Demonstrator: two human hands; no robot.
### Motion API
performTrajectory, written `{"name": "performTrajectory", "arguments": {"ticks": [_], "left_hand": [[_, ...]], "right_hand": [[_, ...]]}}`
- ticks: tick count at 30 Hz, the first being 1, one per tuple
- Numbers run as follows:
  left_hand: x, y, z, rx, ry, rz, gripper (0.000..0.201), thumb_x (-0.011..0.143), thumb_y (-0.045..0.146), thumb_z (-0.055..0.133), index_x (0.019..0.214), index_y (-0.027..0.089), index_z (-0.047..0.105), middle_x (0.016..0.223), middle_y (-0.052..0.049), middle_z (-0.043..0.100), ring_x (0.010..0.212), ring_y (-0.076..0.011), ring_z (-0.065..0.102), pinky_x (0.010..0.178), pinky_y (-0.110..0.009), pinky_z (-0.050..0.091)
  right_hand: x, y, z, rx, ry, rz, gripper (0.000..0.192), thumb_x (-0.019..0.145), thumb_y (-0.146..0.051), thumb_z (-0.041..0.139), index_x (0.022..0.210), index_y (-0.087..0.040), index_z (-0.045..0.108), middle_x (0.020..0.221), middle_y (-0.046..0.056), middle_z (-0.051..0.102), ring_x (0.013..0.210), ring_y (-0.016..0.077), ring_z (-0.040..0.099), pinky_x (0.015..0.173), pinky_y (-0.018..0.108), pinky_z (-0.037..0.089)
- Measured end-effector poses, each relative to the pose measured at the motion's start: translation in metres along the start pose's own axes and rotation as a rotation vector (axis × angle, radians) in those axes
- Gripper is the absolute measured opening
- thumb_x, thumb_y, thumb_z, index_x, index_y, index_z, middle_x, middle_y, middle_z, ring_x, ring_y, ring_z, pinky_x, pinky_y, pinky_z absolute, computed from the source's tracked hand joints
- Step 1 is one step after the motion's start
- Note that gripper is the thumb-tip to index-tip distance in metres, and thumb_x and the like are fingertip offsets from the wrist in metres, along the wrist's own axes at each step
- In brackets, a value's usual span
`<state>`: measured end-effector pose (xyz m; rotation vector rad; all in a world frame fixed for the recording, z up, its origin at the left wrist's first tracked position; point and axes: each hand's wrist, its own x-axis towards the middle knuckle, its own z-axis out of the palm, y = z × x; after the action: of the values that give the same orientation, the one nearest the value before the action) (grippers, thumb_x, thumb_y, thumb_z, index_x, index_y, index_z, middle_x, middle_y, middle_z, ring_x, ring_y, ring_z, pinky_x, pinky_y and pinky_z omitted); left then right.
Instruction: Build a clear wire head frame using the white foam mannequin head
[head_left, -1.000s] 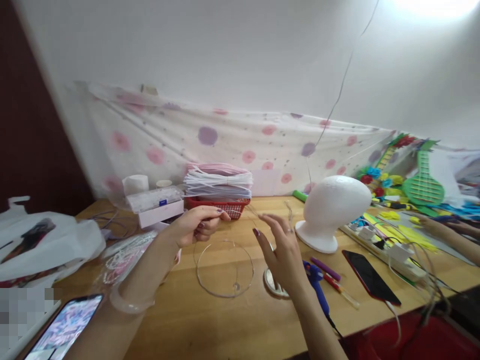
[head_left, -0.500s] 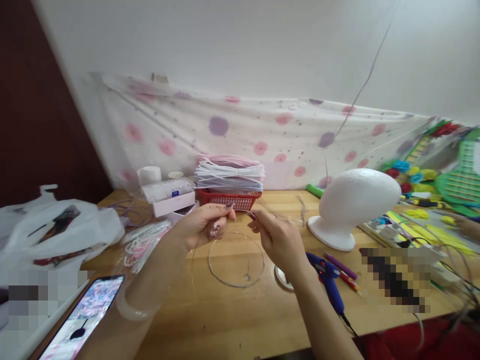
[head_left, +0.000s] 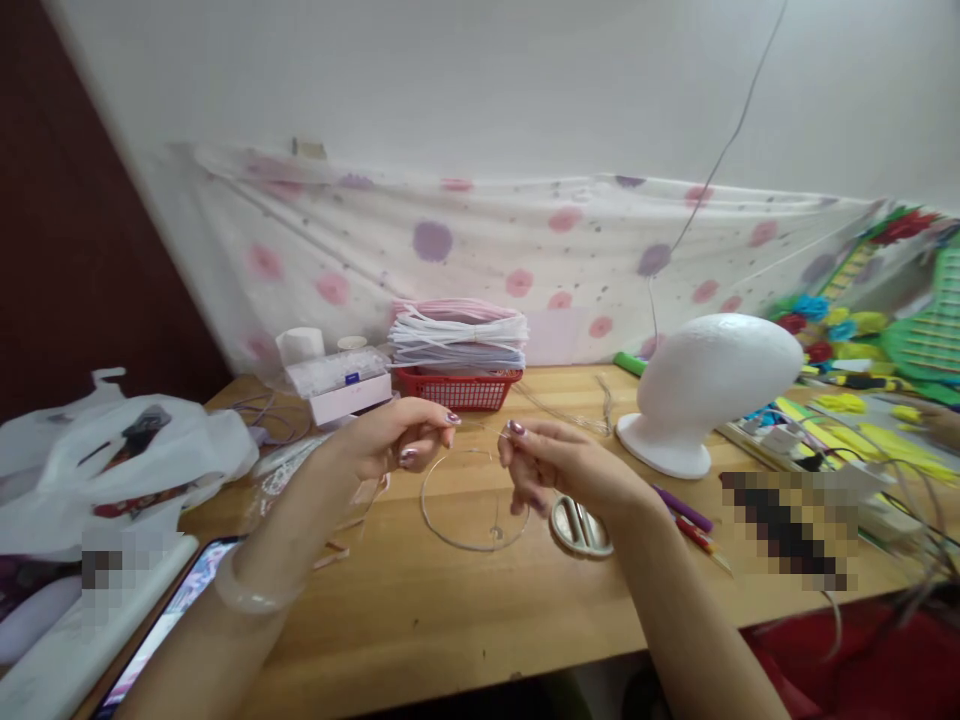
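A thin, pale wire [head_left: 478, 424] runs between my two hands above the table. My left hand [head_left: 409, 437] is closed, pinching one end of it between thumb and forefinger. At the other end, the thumb and forefinger of my right hand [head_left: 562, 460] are pressed together on the wire, its lower fingers loosely curled. Beneath them a thin wire hoop [head_left: 480, 549] lies on the table, a small pale piece inside it near the lower right. Light-handled scissors [head_left: 581, 530] rest beside the hoop, close under my right wrist.
Behind my hands a red basket [head_left: 461, 393] carries bundled pipe cleaners [head_left: 457, 345]. A white foam head [head_left: 720, 390] stands at right, near pens [head_left: 694, 532] and a power strip. Left are a white box [head_left: 350, 400], plastic bags [head_left: 127, 450] and a phone [head_left: 169, 625]. Another person's hand shows far right.
My hands have moved slightly apart, and my right hand's lower fingers have loosened. The scissors show more fully. My right forearm now covers the blue glue gun.
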<state>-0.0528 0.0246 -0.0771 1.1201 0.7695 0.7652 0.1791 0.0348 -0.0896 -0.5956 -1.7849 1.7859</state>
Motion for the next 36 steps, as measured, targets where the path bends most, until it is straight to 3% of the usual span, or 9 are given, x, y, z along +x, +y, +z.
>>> {"name": "performTrajectory", "arguments": {"ticks": [2, 6, 13, 21, 29, 36], "left_hand": [[0.003, 0.001, 0.010, -0.006, -0.014, -0.038, 0.030, 0.078, 0.022, 0.059, 0.050, 0.014, 0.059, 0.038, 0.002, 0.044, 0.036, -0.0065, 0.032, 0.038, -0.020, 0.024], [0.004, 0.000, 0.033, -0.071, -0.063, -0.073, 0.041, 0.085, 0.021, 0.049, 0.044, 0.017, 0.047, 0.048, -0.001, 0.048, 0.046, -0.0092, 0.040, 0.046, -0.021, 0.038], [-0.003, -0.009, 0.057, -0.263, -0.121, -0.115, 0.046, 0.085, 0.023, 0.050, 0.042, 0.019, 0.034, 0.048, 0.002, 0.036, 0.045, -0.0090, 0.034, 0.049, -0.022, 0.041], [-0.007, -0.002, 0.069, -0.346, -0.147, -0.147, 0.043, 0.068, 0.021, 0.059, 0.040, 0.019, 0.027, 0.052, -0.001, 0.043, 0.050, -0.0097, 0.043, 0.057, -0.026, 0.047], [-0.012, -0.007, 0.074, -0.321, -0.168, -0.111, 0.042, 0.069, 0.021, 0.056, 0.037, 0.019, 0.030, 0.051, -0.001, 0.044, 0.052, -0.0097, 0.042, 0.060, -0.026, 0.045], [-0.014, -0.019, 0.067, -0.264, -0.127, -0.078, 0.041, 0.071, 0.029, 0.059, 0.040, 0.020, 0.035, 0.052, 0.000, 0.043, 0.053, -0.0102, 0.041, 0.061, -0.025, 0.047]], "right_hand": [[0.006, -0.005, -0.004, 0.170, -0.101, 0.092, 0.028, 0.094, -0.037, 0.049, 0.073, -0.018, 0.057, 0.037, -0.010, 0.043, 0.030, 0.0066, 0.032, 0.049, 0.023, 0.053], [0.011, -0.009, -0.003, 0.425, -0.206, 0.199, 0.026, 0.087, -0.024, 0.054, 0.062, -0.018, 0.053, 0.037, -0.010, 0.037, 0.033, 0.0055, 0.025, 0.046, 0.017, 0.048], [-0.005, 0.002, 0.012, 0.595, -0.268, 0.101, 0.037, 0.081, -0.024, 0.054, 0.049, -0.021, 0.036, 0.034, -0.009, 0.026, 0.034, 0.0059, 0.015, 0.039, 0.015, 0.035], [-0.007, -0.003, 0.014, 0.625, -0.337, 0.038, 0.047, 0.078, -0.024, 0.054, 0.043, -0.022, 0.022, 0.029, -0.009, 0.020, 0.030, 0.0041, 0.012, 0.035, 0.015, 0.027], [-0.008, 0.009, 0.017, 0.582, -0.357, -0.070, 0.052, 0.081, -0.027, 0.052, 0.042, -0.022, 0.018, 0.028, -0.009, 0.019, 0.029, 0.0043, 0.012, 0.036, 0.016, 0.029], [-0.007, 0.012, 0.009, 0.513, -0.360, -0.028, 0.054, 0.082, -0.029, 0.057, 0.043, -0.023, 0.021, 0.030, -0.009, 0.020, 0.032, 0.0059, 0.016, 0.038, 0.018, 0.030]]}}
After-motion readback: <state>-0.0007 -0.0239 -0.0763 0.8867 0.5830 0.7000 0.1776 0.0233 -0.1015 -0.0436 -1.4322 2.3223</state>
